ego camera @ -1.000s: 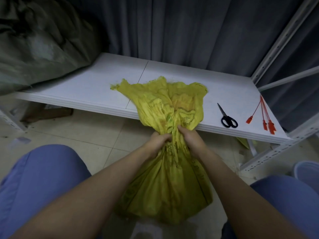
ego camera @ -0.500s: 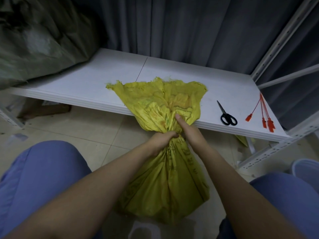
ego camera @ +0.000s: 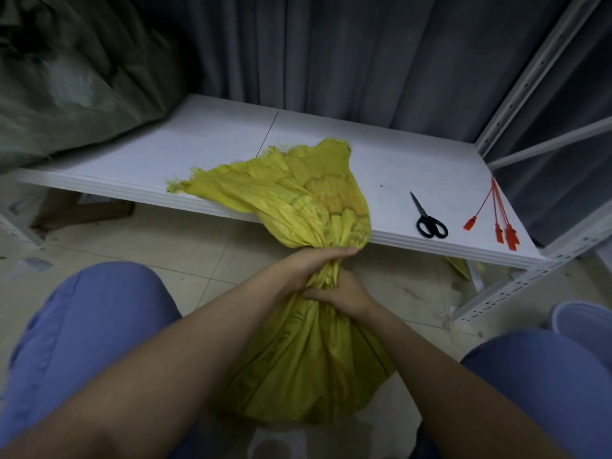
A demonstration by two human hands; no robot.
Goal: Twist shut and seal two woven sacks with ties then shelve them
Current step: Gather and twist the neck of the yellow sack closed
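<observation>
Since half a second ago my left hand (ego camera: pixel 311 265) has swung across the top of the gathered neck and my right hand (ego camera: pixel 346 293) has dropped just beneath it, where before the two sat side by side. The loose mouth of the yellow sack (ego camera: pixel 308 362) has leaned over to the left as well.

My left fingers are wrapped tight round the twisted neck, and my right fingers clench the same neck directly below, the two hands touching. The sack stands on the tiled floor (ego camera: pixel 198 246) in front of the white shelf (ego camera: pixel 331 144), between my knees (ego camera: pixel 82 326) in blue trousers. Its flared top drapes up over the shelf's front edge and lies on the board.

On the shelf's right end lie black scissors (ego camera: pixel 430 221), closed, and just beyond them, nearest the shelf's right corner, a bunch of red ties (ego camera: pixel 496 223). None of them is on the sack yet. At the shelf's left end a bulky dark green sack (ego camera: pixel 66 77) rests on the board. Behind the shelf hangs a grey curtain (ego camera: pixel 331 44)
</observation>
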